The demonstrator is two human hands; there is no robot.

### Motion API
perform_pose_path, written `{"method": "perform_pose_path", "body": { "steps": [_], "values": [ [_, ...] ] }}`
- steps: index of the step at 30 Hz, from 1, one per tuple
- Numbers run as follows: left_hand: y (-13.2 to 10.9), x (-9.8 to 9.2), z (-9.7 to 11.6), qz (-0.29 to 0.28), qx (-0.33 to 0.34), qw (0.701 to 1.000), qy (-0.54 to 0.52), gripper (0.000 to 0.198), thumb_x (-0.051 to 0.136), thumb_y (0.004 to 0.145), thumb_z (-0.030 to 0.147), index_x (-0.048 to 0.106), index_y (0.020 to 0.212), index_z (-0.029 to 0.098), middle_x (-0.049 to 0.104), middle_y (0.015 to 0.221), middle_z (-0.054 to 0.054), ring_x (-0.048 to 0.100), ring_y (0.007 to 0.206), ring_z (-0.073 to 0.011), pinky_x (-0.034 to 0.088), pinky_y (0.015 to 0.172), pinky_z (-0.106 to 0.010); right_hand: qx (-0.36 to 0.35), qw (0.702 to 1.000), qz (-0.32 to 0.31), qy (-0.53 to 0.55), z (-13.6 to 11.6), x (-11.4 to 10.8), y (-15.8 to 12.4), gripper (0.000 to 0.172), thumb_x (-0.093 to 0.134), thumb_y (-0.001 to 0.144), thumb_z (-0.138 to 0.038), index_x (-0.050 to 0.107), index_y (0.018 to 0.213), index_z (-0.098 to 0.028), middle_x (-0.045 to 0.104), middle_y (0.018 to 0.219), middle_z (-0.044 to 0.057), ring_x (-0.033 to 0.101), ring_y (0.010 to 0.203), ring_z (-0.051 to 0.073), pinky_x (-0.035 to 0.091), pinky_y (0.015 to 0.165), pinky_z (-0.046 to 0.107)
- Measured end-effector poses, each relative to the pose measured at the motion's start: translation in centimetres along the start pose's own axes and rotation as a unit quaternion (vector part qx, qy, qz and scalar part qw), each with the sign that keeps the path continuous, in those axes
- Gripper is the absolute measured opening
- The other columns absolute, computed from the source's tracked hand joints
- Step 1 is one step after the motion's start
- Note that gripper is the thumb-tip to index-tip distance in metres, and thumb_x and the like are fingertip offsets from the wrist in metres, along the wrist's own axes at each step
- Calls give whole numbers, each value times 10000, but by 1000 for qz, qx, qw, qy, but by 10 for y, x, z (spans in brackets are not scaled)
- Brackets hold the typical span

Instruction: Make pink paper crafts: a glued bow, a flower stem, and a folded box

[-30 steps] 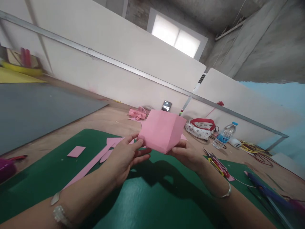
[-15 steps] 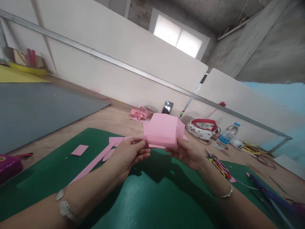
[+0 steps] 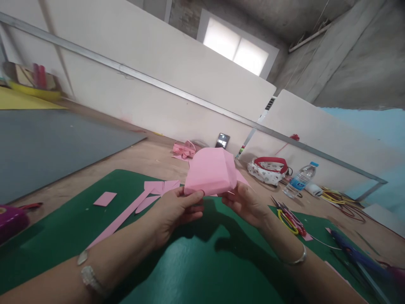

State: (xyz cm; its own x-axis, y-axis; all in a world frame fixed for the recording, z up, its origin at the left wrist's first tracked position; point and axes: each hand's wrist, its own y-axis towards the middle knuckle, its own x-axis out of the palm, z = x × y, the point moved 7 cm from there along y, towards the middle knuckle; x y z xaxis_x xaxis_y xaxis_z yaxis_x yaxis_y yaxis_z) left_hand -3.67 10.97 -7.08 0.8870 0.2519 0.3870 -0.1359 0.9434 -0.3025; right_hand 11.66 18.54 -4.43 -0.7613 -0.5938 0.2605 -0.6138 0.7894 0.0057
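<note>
A folded pink paper piece [image 3: 209, 169], shaped like a shallow box with bent sides, is held up above the green cutting mat [image 3: 177, 270]. My left hand [image 3: 180, 209] pinches its lower left edge between thumb and fingers. At the lower right corner, my right hand [image 3: 245, 202] grips it the same way. Pink paper strips [image 3: 123, 217] lie on the mat left of my left hand, with a small pink paper square [image 3: 105, 199] farther left. The inside of the folded piece is hidden from me.
Scissors with yellow handles [image 3: 287, 221] lie right of my right hand, near a blue glue gun [image 3: 351, 249]. Farther back are a water bottle [image 3: 300, 181], a white-and-red pouch [image 3: 268, 171], a phone [image 3: 222, 140] and crumpled pink paper [image 3: 185, 150]. A purple object [image 3: 12, 221] sits at left.
The folded pink paper has tilted and shifted slightly left, showing its front edge and right side differently. Both hands keep their grip, the left thumb now further along the lower edge.
</note>
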Motion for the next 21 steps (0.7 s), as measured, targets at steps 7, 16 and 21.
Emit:
{"method": "perform_pose_path", "body": {
  "steps": [7, 16, 21],
  "values": [
    [3, 0, 0, 4, 12, 1000, 5, 260, 745, 705, 186, 632, 933, 131, 679, 846, -52, 659, 732, -129, 584, 693, -220, -8, 999, 27, 24, 11, 12, -1, 399, 839, 608, -295, 672, 960, -211, 666, 939, 14, 584, 857, 138, 458, 721, 247],
    [6, 2, -3, -12, -6, 998, -54, 132, 673, 779, 172, 635, 905, 160, 697, 927, -48, 682, 844, -158, 592, 755, -244, -1, 997, 55, 55, 18, 10, 1, 295, 823, 557, -141, 668, 805, -175, 640, 753, -23, 564, 719, 109, 439, 696, 244],
    [8, 2, -6, -21, -14, 998, -55, 144, 677, 769, 153, 642, 909, 149, 696, 887, -47, 680, 792, -144, 595, 725, -225, 2, 995, 54, 81, 23, 7, 0, 316, 818, 547, -124, 644, 795, -210, 644, 777, -39, 573, 741, 115, 441, 645, 238]
  ]
}}
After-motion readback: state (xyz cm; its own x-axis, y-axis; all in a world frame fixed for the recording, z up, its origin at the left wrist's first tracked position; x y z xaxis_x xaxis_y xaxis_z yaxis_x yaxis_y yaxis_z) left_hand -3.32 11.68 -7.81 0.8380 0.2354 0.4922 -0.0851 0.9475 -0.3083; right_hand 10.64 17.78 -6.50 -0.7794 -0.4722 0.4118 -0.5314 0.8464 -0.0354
